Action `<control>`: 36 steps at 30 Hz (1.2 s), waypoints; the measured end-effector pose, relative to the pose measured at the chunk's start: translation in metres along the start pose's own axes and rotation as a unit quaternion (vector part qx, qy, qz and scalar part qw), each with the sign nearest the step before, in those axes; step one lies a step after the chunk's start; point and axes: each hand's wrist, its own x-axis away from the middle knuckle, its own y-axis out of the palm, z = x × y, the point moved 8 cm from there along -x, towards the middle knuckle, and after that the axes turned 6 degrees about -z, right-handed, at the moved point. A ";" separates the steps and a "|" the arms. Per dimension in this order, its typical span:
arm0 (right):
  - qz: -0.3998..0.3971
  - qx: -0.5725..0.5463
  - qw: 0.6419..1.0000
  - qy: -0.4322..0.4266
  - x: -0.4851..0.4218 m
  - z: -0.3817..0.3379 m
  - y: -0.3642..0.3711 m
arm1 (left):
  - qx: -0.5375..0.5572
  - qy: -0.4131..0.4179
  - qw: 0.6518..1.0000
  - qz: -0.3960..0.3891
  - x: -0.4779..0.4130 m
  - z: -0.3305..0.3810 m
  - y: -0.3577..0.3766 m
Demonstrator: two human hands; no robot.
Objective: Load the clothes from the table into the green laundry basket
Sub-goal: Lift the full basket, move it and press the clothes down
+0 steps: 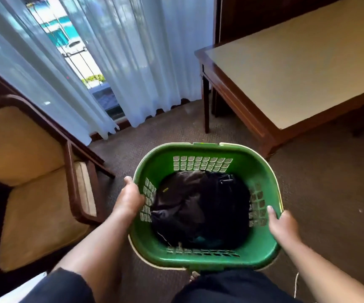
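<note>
The green laundry basket [257, 250] is in front of me above the brown carpet, with slotted walls and a pale rim. Dark clothes [198, 206], black and dark brown, lie heaped in its bottom. My left hand [130, 197] grips the basket's left rim, fingers curled under the edge. On the right rim my right hand [282, 226] holds on, thumb lying over the top. The wooden table [303, 68] with a beige top stands at the upper right; no clothes show on the part in view.
A cushioned armchair [30, 193] with dark wooden arms stands close on the left. Sheer white curtains [133, 62] hang over a window straight ahead. Brown carpet [329, 193] spreads between the chair and the table. My dark shorts fill the bottom edge.
</note>
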 end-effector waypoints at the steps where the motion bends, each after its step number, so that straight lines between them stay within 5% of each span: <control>1: 0.015 -0.012 1.000 0.011 0.000 0.002 0.006 | -0.009 0.013 1.000 -0.002 -0.010 0.004 -0.001; 16: 0.073 -0.095 0.982 0.148 -0.019 -0.039 0.058 | -0.112 0.101 0.985 -0.083 -0.156 0.083 -0.027; 27: 0.173 -0.143 0.928 0.297 0.014 -0.081 0.091 | -0.192 0.229 0.933 -0.200 -0.268 0.167 -0.015; 36: 0.225 -0.185 0.887 0.358 -0.011 -0.092 0.134 | -0.023 0.220 0.936 -0.274 -0.366 0.251 0.025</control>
